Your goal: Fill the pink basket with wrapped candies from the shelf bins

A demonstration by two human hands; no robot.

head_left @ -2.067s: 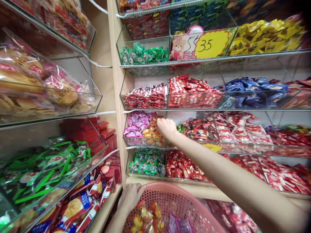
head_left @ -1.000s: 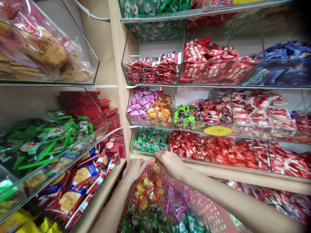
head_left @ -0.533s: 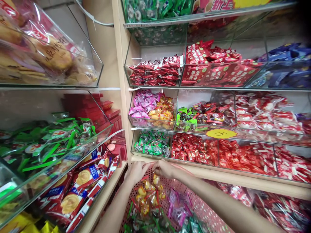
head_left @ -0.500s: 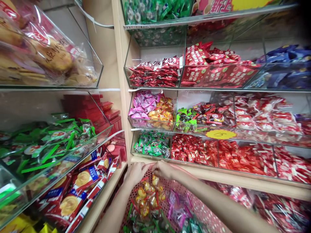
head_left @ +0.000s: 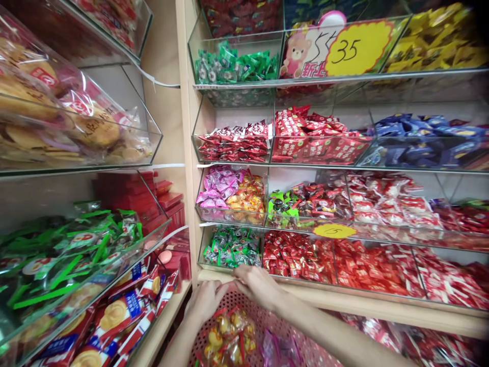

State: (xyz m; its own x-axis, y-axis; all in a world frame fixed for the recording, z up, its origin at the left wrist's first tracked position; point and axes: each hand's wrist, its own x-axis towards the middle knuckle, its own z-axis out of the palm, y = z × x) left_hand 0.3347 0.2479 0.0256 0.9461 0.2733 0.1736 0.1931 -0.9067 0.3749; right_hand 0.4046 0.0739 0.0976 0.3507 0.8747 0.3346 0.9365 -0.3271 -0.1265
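Gold sweets (head_left: 214, 339) lie loose in the pink basket (head_left: 264, 315), below and between the hands; purple sweets (head_left: 280, 350) lie apart from them, below the right hand (head_left: 256, 285). So some of each kind is in. More of both, gold and purple, fill one clear bin (head_left: 229, 217) beyond and above the right hand. How many more belong in the basket: nothing here settles it. My reading: part-way, a gathering well begun, no clear end point.

Left hand (head_left: 205, 302): closed on the basket's rim at its far left part, thumb set apart from the fingers; looks to be steadying it. No sweet seen in it.

Right hand: just beside the left, over the far rim, knuckles up, fingers curled down and mostly closed. Fingertips partly hidden; cannot tell whether a sweet is pinched there, or whether the hand touches the rim. Green sweets (head_left: 235, 247) sit just beyond it; red sweets (head_left: 292, 255), beyond and to the right.
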